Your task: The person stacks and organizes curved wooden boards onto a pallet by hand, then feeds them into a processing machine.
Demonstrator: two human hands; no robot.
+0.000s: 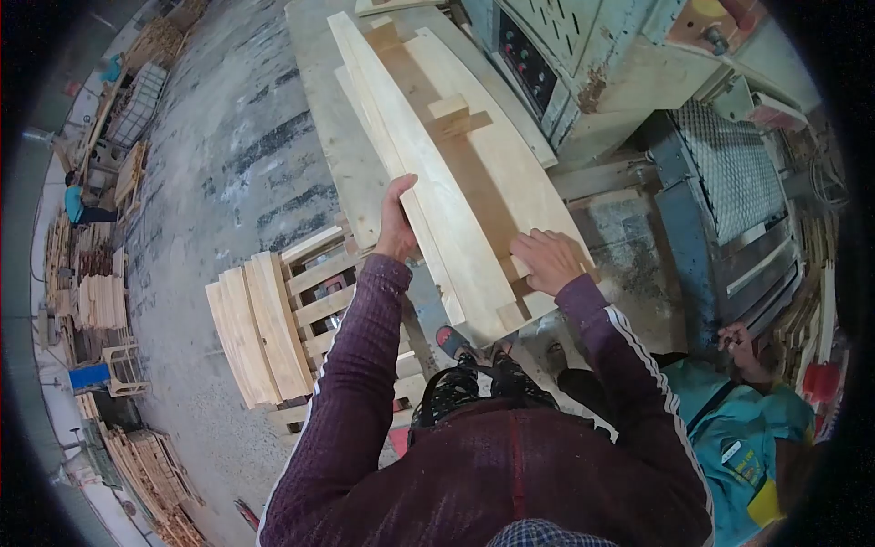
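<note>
A long pale wooden board (428,178) stands on its edge in front of me, one end close to my body. Beside it lies a wide wooden panel (524,187) with a curved outer edge, and small wooden blocks (448,117) sit between the two. My left hand (398,219) is closed round the left side of the upright board, thumb over its top. With fingers curled, my right hand (547,260) grips a small block near the close end of the panel; its fingertips partly hide that block.
A worktable (330,118) supports the wood. Stacked curved boards (260,328) rest on a pallet (324,314) at lower left. A machine with a button panel (524,64) stands ahead right. Close on my right is a co-worker in a teal shirt (729,415); another person (77,201) is far left.
</note>
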